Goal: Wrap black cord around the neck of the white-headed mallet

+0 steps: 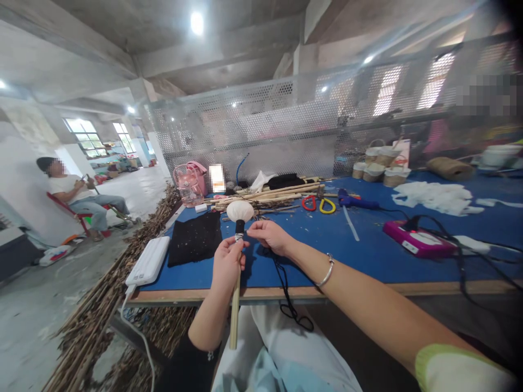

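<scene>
My left hand [227,258] is closed around a mallet-like wooden stick [234,321] with a round, white cloth-covered head [240,210]. Below the head, a black wrapping [239,227] circles the neck, with a few pale turns under it. Just right of this neck, my right hand [272,235] is closed in a pinch on a black cord. The cord [288,288] hangs from beneath that hand over the table's front edge in loose loops. Its short stretch between the fingertips and the neck is too fine to make out.
On the blue table [310,261] lie a black cloth [194,238], a white power bank [147,261], thin sticks [281,191], scissors [327,205], a glue gun [359,202] and a purple power strip [419,239]. Bundled twigs [110,294] stand left. A person [77,190] sits farther off.
</scene>
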A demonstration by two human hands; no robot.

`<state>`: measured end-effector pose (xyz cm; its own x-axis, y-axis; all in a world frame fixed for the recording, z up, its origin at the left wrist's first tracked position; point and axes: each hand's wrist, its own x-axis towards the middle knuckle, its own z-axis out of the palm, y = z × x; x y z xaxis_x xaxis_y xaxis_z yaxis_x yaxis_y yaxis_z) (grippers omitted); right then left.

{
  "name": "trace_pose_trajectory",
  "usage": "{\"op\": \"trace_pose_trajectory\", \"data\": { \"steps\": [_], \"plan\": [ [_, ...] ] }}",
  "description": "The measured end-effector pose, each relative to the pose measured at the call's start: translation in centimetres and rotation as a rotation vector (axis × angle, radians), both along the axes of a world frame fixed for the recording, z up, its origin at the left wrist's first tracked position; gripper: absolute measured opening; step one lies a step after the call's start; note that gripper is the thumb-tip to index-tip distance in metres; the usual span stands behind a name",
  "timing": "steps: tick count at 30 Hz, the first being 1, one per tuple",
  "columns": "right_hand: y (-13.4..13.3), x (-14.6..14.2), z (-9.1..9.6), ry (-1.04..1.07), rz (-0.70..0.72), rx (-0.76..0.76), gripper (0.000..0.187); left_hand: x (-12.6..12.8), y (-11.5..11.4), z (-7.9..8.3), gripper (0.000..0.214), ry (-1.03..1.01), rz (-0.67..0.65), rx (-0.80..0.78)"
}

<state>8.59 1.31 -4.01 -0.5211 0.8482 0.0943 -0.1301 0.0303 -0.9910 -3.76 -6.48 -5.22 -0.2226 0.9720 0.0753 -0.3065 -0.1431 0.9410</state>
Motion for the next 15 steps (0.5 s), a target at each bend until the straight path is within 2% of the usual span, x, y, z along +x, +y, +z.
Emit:
{"op": "trace_pose_trajectory", "data": {
  "steps": [8,15],
  "plan": [
    [-0.28,-0.01,0.22,-0.086,-0.025,0.099,0.03,-0.12,0.01,-0.09,0.04,-0.016,-0.034,-0.005],
    [-0.43,-0.23,0.19,-0.096,0.011,0.081,0.028,-0.25,0.05,-0.14,0.039,-0.064,-0.059,-0.01]
  ]
}}
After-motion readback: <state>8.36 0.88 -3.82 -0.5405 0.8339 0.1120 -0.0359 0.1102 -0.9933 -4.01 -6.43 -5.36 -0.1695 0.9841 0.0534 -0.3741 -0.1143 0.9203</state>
